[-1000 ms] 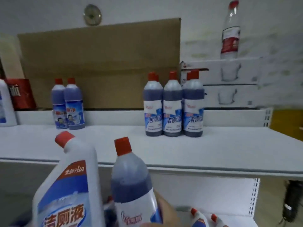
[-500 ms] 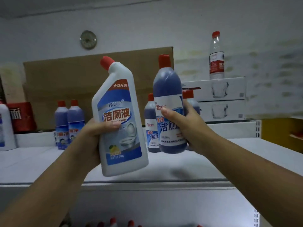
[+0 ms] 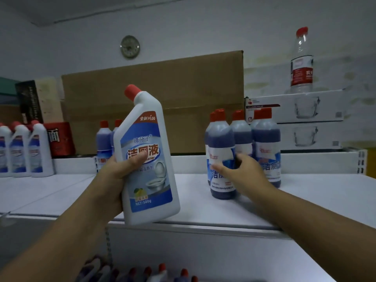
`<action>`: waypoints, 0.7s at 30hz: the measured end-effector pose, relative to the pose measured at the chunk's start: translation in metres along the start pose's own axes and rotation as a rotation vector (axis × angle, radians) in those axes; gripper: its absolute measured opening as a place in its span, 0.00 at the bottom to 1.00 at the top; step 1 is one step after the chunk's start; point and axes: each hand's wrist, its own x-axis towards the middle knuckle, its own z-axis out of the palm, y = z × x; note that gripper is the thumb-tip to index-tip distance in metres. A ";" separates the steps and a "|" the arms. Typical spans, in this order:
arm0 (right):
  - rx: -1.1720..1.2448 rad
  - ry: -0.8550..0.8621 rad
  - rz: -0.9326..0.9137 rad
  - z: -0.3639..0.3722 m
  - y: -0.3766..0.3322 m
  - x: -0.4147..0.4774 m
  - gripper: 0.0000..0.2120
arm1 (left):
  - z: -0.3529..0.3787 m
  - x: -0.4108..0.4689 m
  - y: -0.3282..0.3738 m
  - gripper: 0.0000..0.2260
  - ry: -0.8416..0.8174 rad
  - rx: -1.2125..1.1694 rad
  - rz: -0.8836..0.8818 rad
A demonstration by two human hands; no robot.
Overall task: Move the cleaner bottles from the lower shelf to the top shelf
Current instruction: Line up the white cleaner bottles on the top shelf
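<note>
My left hand (image 3: 117, 176) grips a white angled-neck cleaner bottle (image 3: 147, 159) with a red cap, held tilted in the air over the front edge of the white top shelf (image 3: 305, 198). My right hand (image 3: 242, 174) grips a round blue cleaner bottle (image 3: 220, 147), which stands upright on the top shelf in front of a cluster of like blue bottles (image 3: 266, 147). Two more blue bottles (image 3: 103, 139) stand behind the white one. Several red caps (image 3: 162, 268) of bottles on the lower shelf show at the bottom edge.
Three white cleaner bottles (image 3: 38, 149) stand at the shelf's far left beside a red box (image 3: 60, 139). A big cardboard box (image 3: 162, 98) lines the back. White cartons (image 3: 295, 106) at the back right carry a clear water bottle (image 3: 301, 62).
My right hand has moved the blue bottle forward and down until it stands on the top shelf by the cluster. My left hand's white bottle stays raised, drifting slightly lower.
</note>
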 end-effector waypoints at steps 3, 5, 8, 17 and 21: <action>-0.068 0.335 -0.278 -0.005 -0.012 -0.016 0.24 | -0.013 -0.007 0.006 0.43 0.063 0.036 0.040; 0.162 0.310 -0.433 0.000 -0.035 -0.034 0.19 | -0.021 -0.011 0.011 0.39 0.092 0.054 0.076; 0.359 -0.155 -0.364 0.036 -0.060 -0.055 0.21 | -0.035 -0.014 0.013 0.33 0.191 0.067 0.110; 0.589 -0.782 -0.211 0.168 -0.078 -0.098 0.33 | -0.082 -0.065 0.045 0.26 0.712 0.183 0.128; 0.662 -0.918 -0.224 0.218 -0.095 -0.118 0.36 | -0.108 -0.089 0.067 0.25 0.909 0.299 0.141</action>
